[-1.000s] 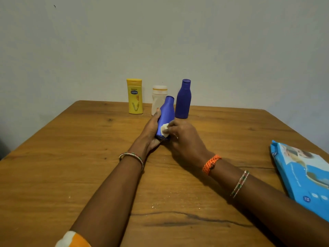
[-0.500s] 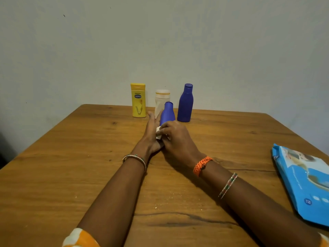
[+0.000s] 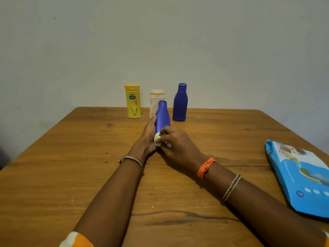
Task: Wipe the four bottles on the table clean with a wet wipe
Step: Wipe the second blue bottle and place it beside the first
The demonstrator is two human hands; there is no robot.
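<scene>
left hand (image 3: pixel 148 135) grips the blue bottle (image 3: pixel 162 116); right hand (image 3: pixel 178 145) pinches the wipe (image 3: pixel 157 139) against it.

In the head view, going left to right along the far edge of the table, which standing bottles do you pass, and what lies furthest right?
Yellow bottle → white bottle → upright blue bottle → blue wipes pack at the right edge, nearer the camera. The tilted blue bottle held in the hands overlaps the white one, so it is left out.
</scene>
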